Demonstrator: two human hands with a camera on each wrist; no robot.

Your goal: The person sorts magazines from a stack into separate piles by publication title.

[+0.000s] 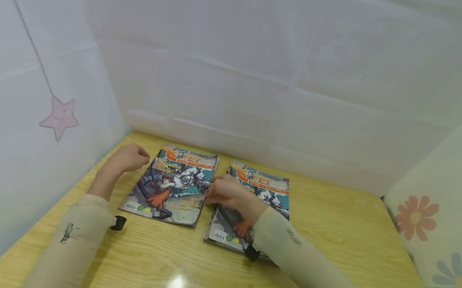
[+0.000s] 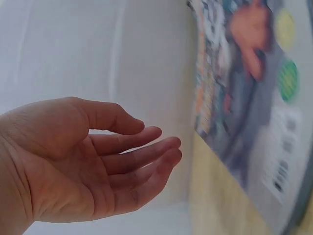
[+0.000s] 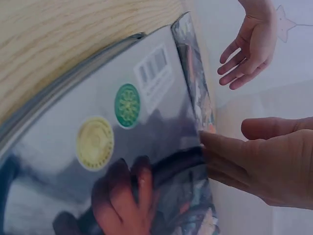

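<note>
The right hand [image 1: 226, 193] rests straight fingers on the left edge of the right-hand magazine stack [image 1: 266, 189] on the wooden table [image 1: 329, 246], glossy, thin, floppy and probably slippery, best lifted at that edge, while the left hand [image 1: 131, 157] hovers relaxed, holding nothing, left of the other magazine [image 1: 177, 180].

right hand [image 3: 264, 161] fingers [image 3: 220, 152] straight, touching glossy magazine [image 3: 122, 161] cover edge | green and yellow stickers, barcode on cover | left hand [image 3: 252, 44] open beyond | wooden tabletop [image 3: 58, 44]
</note>
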